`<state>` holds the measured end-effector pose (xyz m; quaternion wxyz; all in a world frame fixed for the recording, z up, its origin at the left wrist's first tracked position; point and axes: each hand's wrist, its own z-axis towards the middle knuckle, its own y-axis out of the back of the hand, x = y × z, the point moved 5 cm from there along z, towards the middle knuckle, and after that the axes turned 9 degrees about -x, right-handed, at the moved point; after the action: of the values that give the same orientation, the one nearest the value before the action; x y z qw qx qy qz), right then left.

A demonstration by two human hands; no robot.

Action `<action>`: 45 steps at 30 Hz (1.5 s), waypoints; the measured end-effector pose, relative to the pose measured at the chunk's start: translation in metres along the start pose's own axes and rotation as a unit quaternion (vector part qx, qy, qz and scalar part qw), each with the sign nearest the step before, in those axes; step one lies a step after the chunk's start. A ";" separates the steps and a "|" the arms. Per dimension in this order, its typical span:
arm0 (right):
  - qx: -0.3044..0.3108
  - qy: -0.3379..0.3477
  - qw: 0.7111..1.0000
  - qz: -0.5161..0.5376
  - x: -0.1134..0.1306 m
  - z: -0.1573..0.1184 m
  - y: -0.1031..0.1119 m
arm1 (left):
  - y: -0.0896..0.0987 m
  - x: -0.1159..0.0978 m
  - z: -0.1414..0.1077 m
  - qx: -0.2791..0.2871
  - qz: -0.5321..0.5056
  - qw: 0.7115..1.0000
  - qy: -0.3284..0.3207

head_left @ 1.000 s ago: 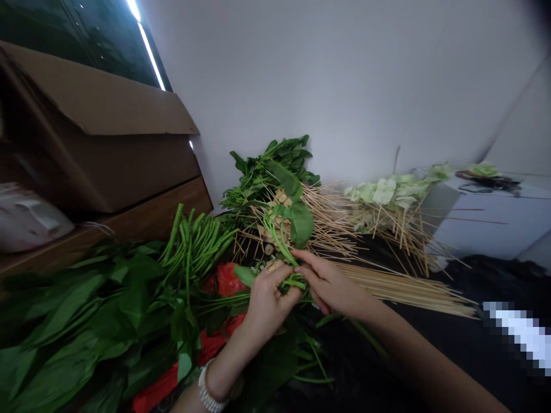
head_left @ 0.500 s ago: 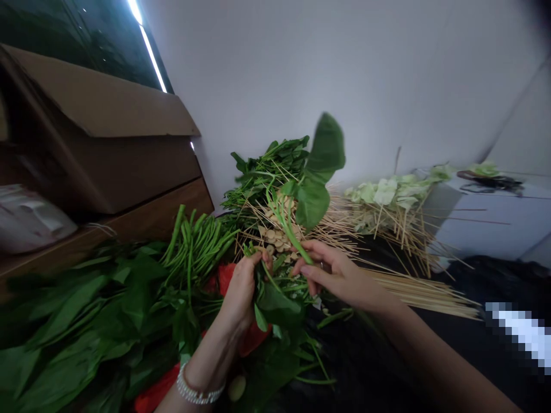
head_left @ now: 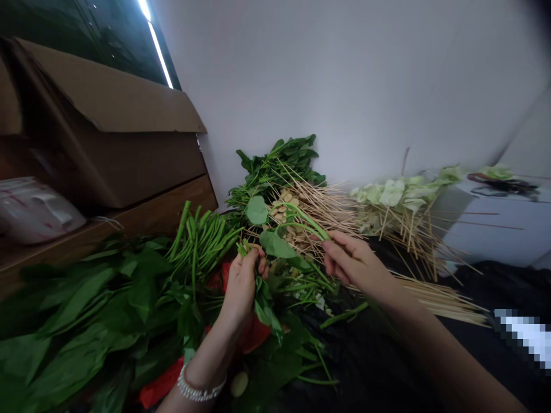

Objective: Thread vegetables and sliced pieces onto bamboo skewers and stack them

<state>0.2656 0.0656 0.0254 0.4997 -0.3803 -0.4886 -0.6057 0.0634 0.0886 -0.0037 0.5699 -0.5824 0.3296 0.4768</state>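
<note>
My left hand (head_left: 241, 284), a beaded bracelet on its wrist, is closed round a small bunch of leafy greens (head_left: 264, 304). Cut stem ends poke out above the thumb and the leaves hang below. To its right, my right hand (head_left: 355, 261) pinches a leafy green stem (head_left: 316, 226) between thumb and fingers. That stem arches leftward, with one leaf (head_left: 278, 245) close to the left hand. Under both hands lie loose stem trimmings (head_left: 310, 287). Left of them is a heap of broad-leaved greens (head_left: 86, 310) with thick cut stems (head_left: 202, 241).
Skewered potato-like slices (head_left: 286, 209) and skewered greens (head_left: 279, 163) are piled against the wall. Skewered cabbage (head_left: 391, 192) stands at right, above bare bamboo skewers (head_left: 443, 298). A cardboard box (head_left: 138, 166) sits on the left, above a red plastic bag (head_left: 161, 381).
My right hand has moved slightly right with its stem. The stem's big leaf, upright before, now droops to the left. My left hand keeps its bunch in nearly the same place.
</note>
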 end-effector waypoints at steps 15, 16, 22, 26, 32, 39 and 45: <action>0.049 -0.043 0.997 0.042 0.005 -0.004 -0.001 | 0.012 -0.031 0.004 -0.055 0.217 0.945 -0.237; 0.056 -0.049 0.997 0.038 0.005 -0.005 -0.002 | 0.010 -0.032 0.003 -0.041 0.250 0.927 -0.278; 0.082 -0.052 0.995 -0.011 0.003 -0.006 -0.003 | 0.004 -0.021 -0.005 -0.010 0.481 0.758 -0.441; 0.063 0.010 0.996 -0.064 0.005 -0.004 -0.002 | 0.005 -0.017 -0.002 -0.037 0.564 0.709 -0.422; 0.013 -0.015 0.999 -0.035 0.003 -0.001 0.007 | 0.010 -0.019 0.006 -0.045 0.552 0.738 -0.385; -0.018 -0.068 0.997 0.019 -0.003 0.001 0.011 | 0.012 -0.022 0.006 -0.042 0.458 0.796 -0.395; -0.022 -0.084 0.996 0.032 -0.003 0.002 0.011 | 0.007 -0.044 -0.018 -0.075 0.359 0.808 -0.461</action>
<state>0.2766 0.0682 0.0255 0.4680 -0.4562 -0.5028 -0.5657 0.0454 0.0627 0.0326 0.3981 -0.1752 0.1770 0.8829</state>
